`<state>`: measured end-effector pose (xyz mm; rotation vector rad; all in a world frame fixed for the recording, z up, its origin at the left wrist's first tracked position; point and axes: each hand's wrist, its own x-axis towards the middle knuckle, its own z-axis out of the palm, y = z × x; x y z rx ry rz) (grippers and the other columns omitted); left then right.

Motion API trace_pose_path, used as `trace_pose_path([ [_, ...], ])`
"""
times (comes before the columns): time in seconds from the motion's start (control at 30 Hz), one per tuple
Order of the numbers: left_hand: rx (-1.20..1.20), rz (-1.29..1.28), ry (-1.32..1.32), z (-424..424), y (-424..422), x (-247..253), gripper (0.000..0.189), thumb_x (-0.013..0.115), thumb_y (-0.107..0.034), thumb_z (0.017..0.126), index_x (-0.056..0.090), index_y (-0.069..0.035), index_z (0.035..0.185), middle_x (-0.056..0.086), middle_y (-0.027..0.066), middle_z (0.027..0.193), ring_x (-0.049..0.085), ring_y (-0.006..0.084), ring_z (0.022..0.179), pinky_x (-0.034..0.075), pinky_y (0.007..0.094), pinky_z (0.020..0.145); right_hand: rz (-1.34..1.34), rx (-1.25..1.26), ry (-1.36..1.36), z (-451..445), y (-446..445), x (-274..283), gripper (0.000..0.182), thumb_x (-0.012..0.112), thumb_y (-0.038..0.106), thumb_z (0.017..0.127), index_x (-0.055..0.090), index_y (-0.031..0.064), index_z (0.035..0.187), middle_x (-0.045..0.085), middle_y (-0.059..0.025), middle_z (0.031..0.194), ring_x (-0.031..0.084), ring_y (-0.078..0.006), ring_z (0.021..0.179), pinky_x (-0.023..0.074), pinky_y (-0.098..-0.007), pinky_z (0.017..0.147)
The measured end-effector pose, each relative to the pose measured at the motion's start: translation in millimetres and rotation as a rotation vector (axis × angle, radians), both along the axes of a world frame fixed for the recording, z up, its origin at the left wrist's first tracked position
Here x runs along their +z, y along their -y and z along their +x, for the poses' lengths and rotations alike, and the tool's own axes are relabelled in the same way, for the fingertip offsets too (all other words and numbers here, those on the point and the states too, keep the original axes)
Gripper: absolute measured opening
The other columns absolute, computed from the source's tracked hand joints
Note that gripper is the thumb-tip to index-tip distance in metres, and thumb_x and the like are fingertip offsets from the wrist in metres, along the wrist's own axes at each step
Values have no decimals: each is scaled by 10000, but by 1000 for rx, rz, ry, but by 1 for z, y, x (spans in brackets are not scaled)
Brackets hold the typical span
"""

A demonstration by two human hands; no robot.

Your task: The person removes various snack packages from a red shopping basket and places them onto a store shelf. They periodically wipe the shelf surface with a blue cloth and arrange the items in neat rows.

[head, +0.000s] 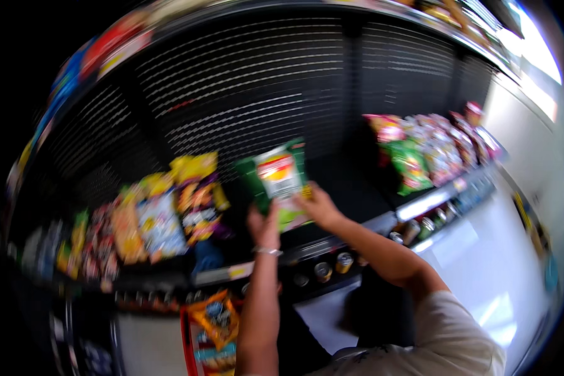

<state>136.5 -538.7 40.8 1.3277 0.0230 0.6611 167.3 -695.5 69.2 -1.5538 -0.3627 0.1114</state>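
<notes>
A green and white snack bag (277, 171) stands upright over the black shelf, held between my two hands. My left hand (265, 225), with a bracelet at the wrist, grips its lower left side. At its lower right side is my right hand (317, 204), the fingers closed on the edge. Behind the bag's left edge shows more dark green packaging; whether it is a second bag I cannot tell. Lighter green packaging (289, 211) shows between my hands below the bag. The view is blurred.
Yellow and purple snack bags (199, 197) and a light blue bag (162, 225) stand at the left. Pink bags and a bright green bag (408, 167) sit at the right. Cans (344, 262) line a lower level. A red-edged container (185, 338) holds an orange bag (216, 317).
</notes>
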Motion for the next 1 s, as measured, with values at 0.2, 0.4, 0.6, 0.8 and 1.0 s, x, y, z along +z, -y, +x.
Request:
trace_pose_path([
  [0.2,214,193,47,-39,-13,22,333,776,-268,837,636,-18,1007,686,48,877,617,110,788,512,298,709,160,-54,290,-37,-28,5,344,641,199,959,517,-26,1188,642,-85,1045,596,-122,923,502,-276,806],
  [0.4,450,87,183,-150,-62,8,349,780,-199,844,599,-13,1077,664,29,954,576,93,852,503,277,754,190,157,294,-123,-97,1,452,635,170,957,435,-50,1297,615,-109,1122,566,-139,1009,485,-300,881],
  [0.6,699,-127,61,-264,-112,-46,338,729,-191,884,595,6,1125,657,54,1009,592,126,890,500,285,793,-97,494,480,-190,-162,-32,550,653,162,932,391,-69,1356,621,-216,1152,618,-239,1061,489,-349,916],
  [0.8,911,-196,-224,-383,-174,-84,394,675,-267,939,584,34,1176,668,80,1037,612,131,872,514,287,779,-98,617,493,-226,-192,-44,523,692,84,873,464,-25,1330,610,-194,1231,650,-285,1065,526,-364,850],
  [1.0,907,0,-549,-455,-210,-198,482,637,-270,965,499,53,1294,626,124,1168,586,177,1049,472,304,914,-109,690,301,-233,-194,-46,452,707,74,852,530,4,1262,622,-163,1195,680,-239,992,537,-336,802],
])
